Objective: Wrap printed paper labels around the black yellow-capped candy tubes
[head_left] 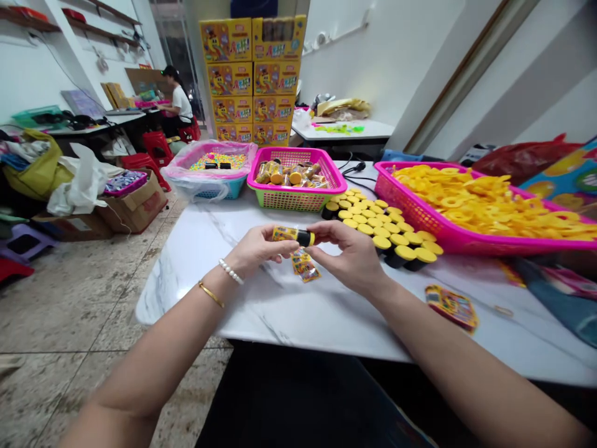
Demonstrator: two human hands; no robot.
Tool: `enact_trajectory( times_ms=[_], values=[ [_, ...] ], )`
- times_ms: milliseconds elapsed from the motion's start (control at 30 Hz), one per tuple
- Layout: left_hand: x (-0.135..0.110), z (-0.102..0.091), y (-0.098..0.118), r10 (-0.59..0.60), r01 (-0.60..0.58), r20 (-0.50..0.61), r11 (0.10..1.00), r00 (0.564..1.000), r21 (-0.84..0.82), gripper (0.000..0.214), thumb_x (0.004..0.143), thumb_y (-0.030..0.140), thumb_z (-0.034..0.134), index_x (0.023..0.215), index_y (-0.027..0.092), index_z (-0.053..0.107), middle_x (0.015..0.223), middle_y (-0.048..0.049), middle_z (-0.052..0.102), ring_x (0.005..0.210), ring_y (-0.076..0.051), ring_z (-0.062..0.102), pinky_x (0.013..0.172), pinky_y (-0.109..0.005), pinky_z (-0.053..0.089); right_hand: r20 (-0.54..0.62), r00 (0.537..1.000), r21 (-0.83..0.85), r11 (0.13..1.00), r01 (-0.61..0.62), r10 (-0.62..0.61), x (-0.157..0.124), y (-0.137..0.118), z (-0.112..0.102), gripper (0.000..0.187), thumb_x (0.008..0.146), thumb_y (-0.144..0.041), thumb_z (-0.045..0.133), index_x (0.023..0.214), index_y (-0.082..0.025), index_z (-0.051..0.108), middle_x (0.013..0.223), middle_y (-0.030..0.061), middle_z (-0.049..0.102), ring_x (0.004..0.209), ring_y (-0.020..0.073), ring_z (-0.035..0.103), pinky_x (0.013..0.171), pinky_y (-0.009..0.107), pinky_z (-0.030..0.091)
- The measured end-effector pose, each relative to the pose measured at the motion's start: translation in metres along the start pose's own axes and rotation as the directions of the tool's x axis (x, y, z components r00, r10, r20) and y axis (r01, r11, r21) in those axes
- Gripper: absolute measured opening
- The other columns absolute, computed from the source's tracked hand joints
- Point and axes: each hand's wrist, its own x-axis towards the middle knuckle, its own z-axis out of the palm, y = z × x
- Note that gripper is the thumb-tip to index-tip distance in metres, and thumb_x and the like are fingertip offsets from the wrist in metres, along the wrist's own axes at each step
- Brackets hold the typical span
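Observation:
Between my two hands lies a small black tube [303, 238] with a yellow end, held sideways above the table, a printed yellow label [284, 233] around part of it. My left hand [254, 249], with a pearl bracelet and a gold bangle at the wrist, pinches the labelled end. At the yellow end, the fingers and thumb of my right hand [354, 258] close on the tube. Loose printed wrappers [306, 267] lie on the white table [261, 311] just below. Beside my right hand stand several black tubs with yellow lids [381, 241].
Behind my hands is a pink basket [298, 194] of wrapped yellow-capped pieces, left of it a plastic-lined tub [205, 174] of coloured beads. A large pink basket [420, 214] of yellow plastic parts fills the right. Printed labels [451, 307] lie nearer. Far back, a person [180, 102] sits by stacked boxes [233, 81].

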Motion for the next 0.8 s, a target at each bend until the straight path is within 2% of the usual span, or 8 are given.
enact_trajectory(
  times_ms=[67, 167, 267, 400, 500, 600, 700, 800],
  values=[
    [-0.001, 0.0, 0.001, -0.037, 0.037, -0.037, 0.999, 0.999, 0.014, 0.041, 0.067, 0.036, 0.083, 0.098, 0.013, 0.068, 0.086, -0.0059, 0.069, 0.065, -0.011, 0.062, 0.057, -0.023, 0.045, -0.019, 0.997, -0.073, 0.994, 0.077, -0.078, -0.002, 0.003, 0.0, 0.022, 0.077, -0.024, 0.068, 0.099, -0.024, 0.069, 0.095, 0.0049, 0.071, 0.084, 0.0208, 0.067, 0.081, 0.038, 0.056],
    [-0.002, -0.002, 0.002, -0.064, 0.066, -0.065, 0.997, 0.996, 0.032, 0.037, 0.069, 0.035, 0.082, 0.094, 0.013, 0.069, 0.078, -0.0041, 0.068, 0.062, -0.01, 0.061, 0.057, -0.022, 0.046, 0.005, 0.988, -0.103, 0.983, 0.155, -0.155, -0.004, 0.004, -0.003, 0.018, 0.077, -0.022, 0.066, 0.094, -0.026, 0.07, 0.095, 0.0048, 0.07, 0.091, 0.0228, 0.067, 0.085, 0.039, 0.055],
    [-0.002, -0.004, 0.002, -0.044, 0.048, -0.053, 0.994, 0.998, 0.094, 0.03, 0.066, 0.03, 0.083, 0.087, 0.012, 0.07, 0.07, -0.0021, 0.067, 0.057, -0.008, 0.057, 0.056, -0.021, 0.045, 0.006, 0.991, -0.077, 0.988, 0.134, -0.134, -0.006, 0.003, -0.002, 0.017, 0.078, -0.023, 0.066, 0.094, -0.027, 0.071, 0.098, 0.0052, 0.07, 0.093, 0.0231, 0.067, 0.087, 0.04, 0.055],
    [0.0, -0.006, 0.001, 0.001, 0.005, -0.035, 0.987, 0.999, 0.162, 0.031, 0.065, 0.028, 0.083, 0.09, 0.013, 0.072, 0.072, -0.0026, 0.068, 0.058, -0.009, 0.056, 0.057, -0.022, 0.044, 0.005, 0.995, -0.053, 0.994, 0.095, -0.095, -0.01, 0.002, 0.002, 0.019, 0.078, -0.026, 0.068, 0.097, -0.026, 0.07, 0.1, 0.0056, 0.069, 0.091, 0.0218, 0.067, 0.084, 0.038, 0.056],
    [0.002, -0.004, 0.001, -0.016, 0.013, 0.014, 0.985, 1.0, 0.172, 0.029, 0.063, 0.027, 0.085, 0.084, 0.012, 0.073, 0.074, -0.0036, 0.069, 0.064, -0.01, 0.058, 0.06, -0.022, 0.044, 0.023, 0.998, -0.031, 0.998, 0.059, -0.058, -0.011, 0.002, 0.007, 0.019, 0.079, -0.027, 0.067, 0.098, -0.025, 0.068, 0.095, 0.0041, 0.07, 0.084, 0.0198, 0.067, 0.08, 0.036, 0.057],
    [0.003, -0.003, 0.001, -0.023, 0.015, 0.047, 0.985, 0.999, 0.172, 0.029, 0.059, 0.027, 0.087, 0.08, 0.011, 0.074, 0.075, -0.004, 0.07, 0.067, -0.011, 0.059, 0.063, -0.021, 0.044, 0.063, 0.995, -0.005, 0.997, 0.08, -0.079, -0.011, 0.002, 0.015, 0.013, 0.076, -0.027, 0.068, 0.089, -0.025, 0.067, 0.087, 0.0022, 0.07, 0.077, 0.0181, 0.066, 0.075, 0.034, 0.056],
    [0.002, -0.004, 0.001, -0.029, 0.025, 0.027, 0.99, 0.999, 0.137, 0.037, 0.062, 0.037, 0.086, 0.086, 0.011, 0.074, 0.072, -0.0038, 0.068, 0.062, -0.009, 0.058, 0.058, -0.019, 0.042, 0.044, 0.985, -0.022, 0.986, 0.165, -0.164, -0.009, 0.004, 0.019, 0.011, 0.076, -0.023, 0.066, 0.087, -0.024, 0.065, 0.086, 0.0029, 0.068, 0.076, 0.018, 0.065, 0.072, 0.033, 0.055],
    [0.001, -0.009, 0.0, -0.122, 0.122, -0.006, 0.992, 0.992, 0.008, 0.053, 0.069, 0.054, 0.078, 0.099, 0.011, 0.072, 0.076, -0.0071, 0.068, 0.056, -0.009, 0.057, 0.053, -0.02, 0.042, 0.012, 0.97, -0.078, 0.966, 0.245, -0.245, -0.01, 0.01, 0.018, 0.017, 0.077, -0.018, 0.062, 0.093, -0.024, 0.065, 0.092, 0.0051, 0.068, 0.083, 0.0193, 0.066, 0.075, 0.034, 0.056]
  ],
)
